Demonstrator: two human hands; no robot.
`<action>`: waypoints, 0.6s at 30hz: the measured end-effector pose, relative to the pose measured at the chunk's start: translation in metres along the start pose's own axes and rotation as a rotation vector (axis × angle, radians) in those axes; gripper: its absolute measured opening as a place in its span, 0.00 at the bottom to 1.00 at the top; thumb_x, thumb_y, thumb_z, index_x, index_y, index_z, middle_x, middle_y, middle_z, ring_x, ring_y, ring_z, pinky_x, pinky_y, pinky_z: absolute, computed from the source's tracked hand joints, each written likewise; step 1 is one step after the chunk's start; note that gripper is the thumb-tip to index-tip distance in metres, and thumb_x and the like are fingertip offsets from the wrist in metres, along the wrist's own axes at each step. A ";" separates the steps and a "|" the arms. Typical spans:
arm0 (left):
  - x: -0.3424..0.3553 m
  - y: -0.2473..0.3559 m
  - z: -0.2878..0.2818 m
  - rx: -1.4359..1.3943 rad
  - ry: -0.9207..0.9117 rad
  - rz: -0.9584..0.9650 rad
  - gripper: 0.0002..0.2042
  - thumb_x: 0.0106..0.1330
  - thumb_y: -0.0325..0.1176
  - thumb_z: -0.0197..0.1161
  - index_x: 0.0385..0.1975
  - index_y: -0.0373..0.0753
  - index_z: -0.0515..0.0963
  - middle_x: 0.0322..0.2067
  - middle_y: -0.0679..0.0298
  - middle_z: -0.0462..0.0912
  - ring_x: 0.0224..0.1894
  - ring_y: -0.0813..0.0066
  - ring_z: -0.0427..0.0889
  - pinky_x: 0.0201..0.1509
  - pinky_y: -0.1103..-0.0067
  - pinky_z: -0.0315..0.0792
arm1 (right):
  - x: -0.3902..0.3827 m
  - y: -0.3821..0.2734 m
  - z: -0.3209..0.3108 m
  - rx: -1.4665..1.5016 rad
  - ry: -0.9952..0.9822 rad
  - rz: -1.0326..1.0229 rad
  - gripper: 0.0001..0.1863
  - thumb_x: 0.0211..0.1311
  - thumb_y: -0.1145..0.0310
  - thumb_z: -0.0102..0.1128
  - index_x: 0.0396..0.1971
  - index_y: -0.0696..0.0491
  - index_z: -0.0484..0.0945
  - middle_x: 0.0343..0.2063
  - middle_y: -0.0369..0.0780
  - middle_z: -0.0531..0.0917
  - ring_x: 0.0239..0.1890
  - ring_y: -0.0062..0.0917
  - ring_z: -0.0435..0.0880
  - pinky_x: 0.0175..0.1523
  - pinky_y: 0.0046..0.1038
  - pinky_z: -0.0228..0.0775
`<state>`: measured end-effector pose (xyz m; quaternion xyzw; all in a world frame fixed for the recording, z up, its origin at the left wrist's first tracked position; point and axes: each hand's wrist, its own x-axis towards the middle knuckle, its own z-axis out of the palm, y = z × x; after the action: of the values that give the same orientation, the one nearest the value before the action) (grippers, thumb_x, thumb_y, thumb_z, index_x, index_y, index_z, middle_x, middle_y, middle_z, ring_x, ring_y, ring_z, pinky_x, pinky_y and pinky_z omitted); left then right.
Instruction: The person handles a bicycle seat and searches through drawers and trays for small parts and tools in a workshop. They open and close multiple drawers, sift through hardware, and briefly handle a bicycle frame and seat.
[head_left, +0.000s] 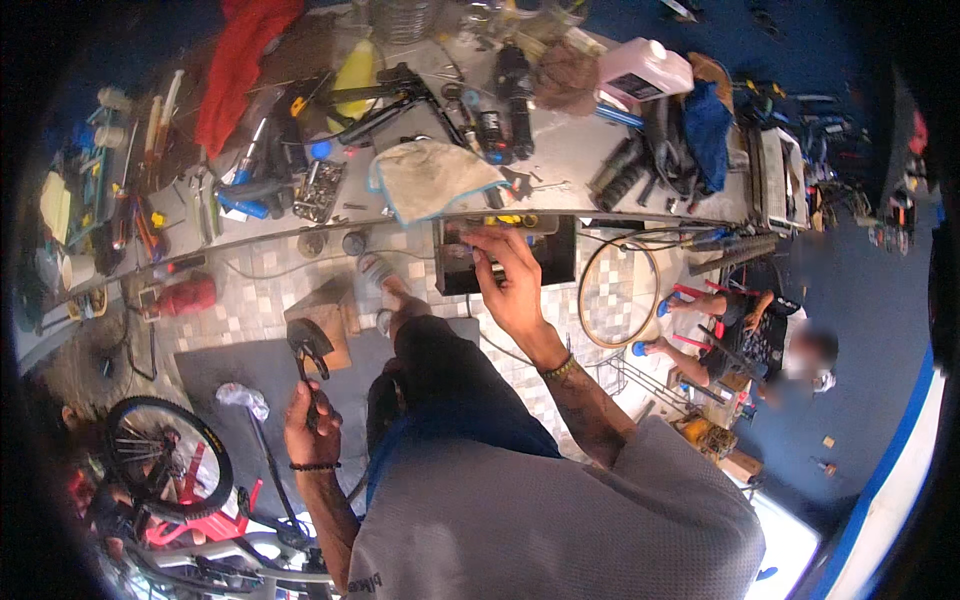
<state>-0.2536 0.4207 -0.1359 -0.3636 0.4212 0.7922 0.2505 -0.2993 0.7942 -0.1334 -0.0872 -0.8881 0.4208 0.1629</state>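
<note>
Head view: left hand [312,420] fingers grip a black bike saddle [309,343]; right hand [510,275] fingers reach into a drawer [505,255] under the desk [560,170], tips hidden, grasp unclear.

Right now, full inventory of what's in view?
workbench: 1, grey, across the top
cloth: 1, off-white with blue edge, bench middle
jug: 1, pink, bench right
red fabric: 1, bench upper left
drawer: 1, dark, open under the bench edge
rim: 1, bare hoop, floor right
bicycle wheel: 1, black tyre, lower left
seated person: 1, right
bike saddle: 1, black, in left hand
left hand: gripping saddle rails
right hand: reaching into drawer
</note>
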 end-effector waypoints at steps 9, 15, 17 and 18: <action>-0.016 -0.062 -0.002 -0.035 -0.076 -0.075 0.12 0.80 0.43 0.59 0.44 0.40 0.80 0.23 0.72 0.78 0.17 0.85 0.68 0.25 0.81 0.72 | -0.015 0.046 -0.118 -0.253 0.200 -0.015 0.16 0.61 0.80 0.61 0.49 0.54 0.84 0.47 0.46 0.84 0.53 0.44 0.82 0.60 0.41 0.73; -0.014 -0.077 0.035 0.063 -0.113 -0.079 0.11 0.80 0.45 0.59 0.44 0.45 0.80 0.23 0.76 0.77 0.17 0.89 0.71 0.23 0.85 0.72 | 0.049 0.139 -0.237 -0.568 0.449 -0.041 0.29 0.55 0.71 0.75 0.59 0.54 0.78 0.59 0.52 0.77 0.61 0.50 0.76 0.64 0.46 0.70; -0.010 -0.083 0.045 0.084 -0.124 -0.055 0.11 0.79 0.44 0.60 0.44 0.44 0.80 0.22 0.75 0.78 0.17 0.88 0.72 0.23 0.84 0.73 | 0.078 0.172 -0.271 -0.716 0.489 0.068 0.46 0.50 0.59 0.82 0.69 0.52 0.70 0.68 0.58 0.67 0.68 0.56 0.69 0.68 0.51 0.65; -0.008 -0.087 0.054 0.102 -0.116 -0.051 0.11 0.79 0.44 0.61 0.43 0.43 0.81 0.23 0.74 0.78 0.17 0.87 0.71 0.23 0.83 0.72 | 0.089 0.199 -0.293 -0.775 0.473 0.089 0.59 0.47 0.48 0.84 0.77 0.46 0.58 0.73 0.62 0.59 0.73 0.59 0.62 0.71 0.57 0.60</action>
<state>-0.2074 0.5109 -0.1511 -0.3144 0.4366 0.7827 0.3129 -0.2727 1.1566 -0.0953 -0.2735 -0.9138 0.0325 0.2984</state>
